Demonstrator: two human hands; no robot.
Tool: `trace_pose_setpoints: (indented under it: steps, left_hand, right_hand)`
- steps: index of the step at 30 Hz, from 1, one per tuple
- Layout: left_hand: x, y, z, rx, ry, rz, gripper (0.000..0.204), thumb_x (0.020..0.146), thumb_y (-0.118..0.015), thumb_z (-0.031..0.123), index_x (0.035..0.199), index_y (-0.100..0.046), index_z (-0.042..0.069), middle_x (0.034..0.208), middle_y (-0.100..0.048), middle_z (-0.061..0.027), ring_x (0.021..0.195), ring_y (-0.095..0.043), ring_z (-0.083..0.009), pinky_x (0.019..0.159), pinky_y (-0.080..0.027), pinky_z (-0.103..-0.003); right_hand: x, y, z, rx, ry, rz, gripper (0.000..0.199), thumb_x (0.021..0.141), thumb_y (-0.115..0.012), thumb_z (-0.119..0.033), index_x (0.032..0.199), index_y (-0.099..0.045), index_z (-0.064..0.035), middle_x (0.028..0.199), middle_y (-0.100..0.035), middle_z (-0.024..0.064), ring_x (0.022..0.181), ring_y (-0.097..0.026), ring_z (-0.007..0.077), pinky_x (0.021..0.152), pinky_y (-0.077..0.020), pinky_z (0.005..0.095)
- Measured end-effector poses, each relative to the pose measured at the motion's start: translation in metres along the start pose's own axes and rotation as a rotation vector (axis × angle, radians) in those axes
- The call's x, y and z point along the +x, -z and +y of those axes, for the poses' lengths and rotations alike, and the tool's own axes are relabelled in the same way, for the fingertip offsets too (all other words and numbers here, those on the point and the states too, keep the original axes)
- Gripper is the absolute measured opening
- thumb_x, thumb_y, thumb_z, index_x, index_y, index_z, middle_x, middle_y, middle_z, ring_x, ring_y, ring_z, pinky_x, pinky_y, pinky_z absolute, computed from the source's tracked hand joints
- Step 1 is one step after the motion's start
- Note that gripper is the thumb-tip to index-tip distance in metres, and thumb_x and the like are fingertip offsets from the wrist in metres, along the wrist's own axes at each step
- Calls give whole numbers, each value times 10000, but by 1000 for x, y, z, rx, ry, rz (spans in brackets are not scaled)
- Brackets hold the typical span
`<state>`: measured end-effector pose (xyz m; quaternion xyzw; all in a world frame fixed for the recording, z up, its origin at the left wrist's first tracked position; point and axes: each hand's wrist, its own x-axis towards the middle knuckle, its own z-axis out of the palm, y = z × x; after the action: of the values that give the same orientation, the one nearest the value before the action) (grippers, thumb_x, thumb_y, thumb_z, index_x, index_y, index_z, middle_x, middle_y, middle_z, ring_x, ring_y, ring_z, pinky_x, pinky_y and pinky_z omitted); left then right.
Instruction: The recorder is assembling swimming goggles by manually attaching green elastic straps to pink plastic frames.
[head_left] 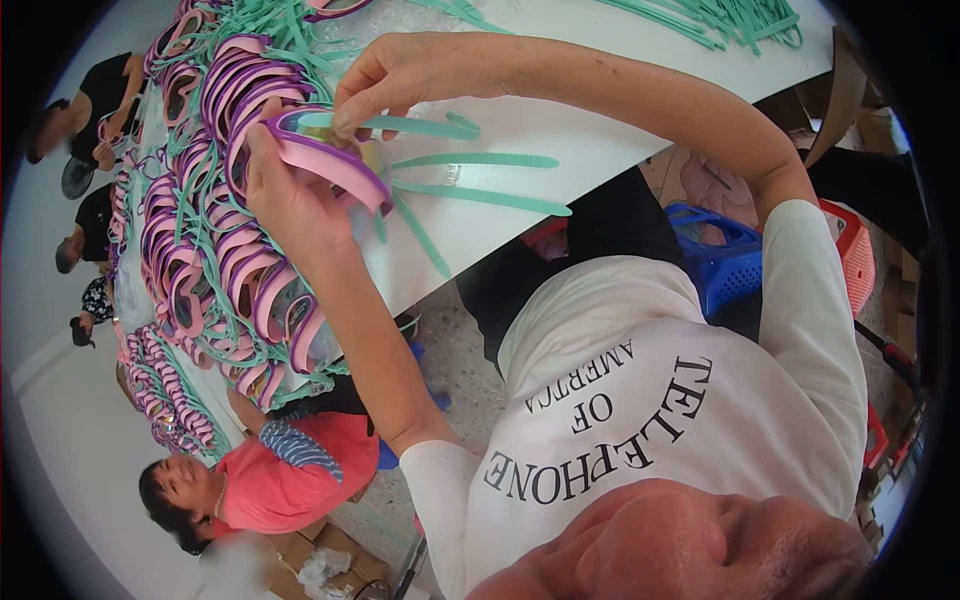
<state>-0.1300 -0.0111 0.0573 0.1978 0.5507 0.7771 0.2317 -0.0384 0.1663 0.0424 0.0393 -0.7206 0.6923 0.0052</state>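
A pink and purple swim mask (335, 168) with a clear, shiny lens is tilted over the white table. My left hand (290, 205) grips its left end, thumb on the frame. At the mask's upper edge, my right hand (390, 85) pinches a teal strap (430, 126), whose loose end sticks out to the right. More teal strap ends (480, 196) fan out below it, over the table edge. Exactly where the straps meet the frame is hidden by my fingers and the mask.
Stacked pink and purple masks (255, 85) with tangled teal straps crowd the left of the white table (600, 150). Loose teal straps (735, 22) lie at the far right. A blue plastic basket (730, 260) stands below the table. A person in a pink top (290, 460) sits at left; others work beyond.
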Motion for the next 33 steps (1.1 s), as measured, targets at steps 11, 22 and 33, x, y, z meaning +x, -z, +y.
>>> trace_pose_setpoints:
  steps: [11, 22, 33]
  left_hand:
    - [-26, -26, -24, -28, -275, -87, 266, 993, -693, 112, 1207, -688, -46, 1139, -700, -94, 1053, -653, -145, 946, -524, -281]
    - [-29, -51, -40, 234, -466, -181, 216, 919, -713, -22, 1134, -722, -41, 1177, -685, -95, 1071, -642, -158, 970, -512, -296]
    - [-33, -45, -50, 497, -505, -282, 259, 877, -681, -110, 1126, -708, -45, 1198, -676, -134, 1002, -675, -189, 841, -569, -291]
  right_hand:
    - [-61, 5, -27, -434, 227, 325, 259, 972, -649, -279, 988, -707, -27, 819, -669, 46, 735, -577, 115, 660, -444, 297]
    - [-92, 12, -26, -409, 229, 408, 226, 964, -651, -224, 913, -674, -5, 748, -595, 18, 719, -523, 101, 661, -429, 274]
    - [-104, 1, -14, -313, 240, 401, 199, 960, -626, -168, 916, -662, 22, 821, -681, 87, 779, -633, 161, 758, -508, 319]
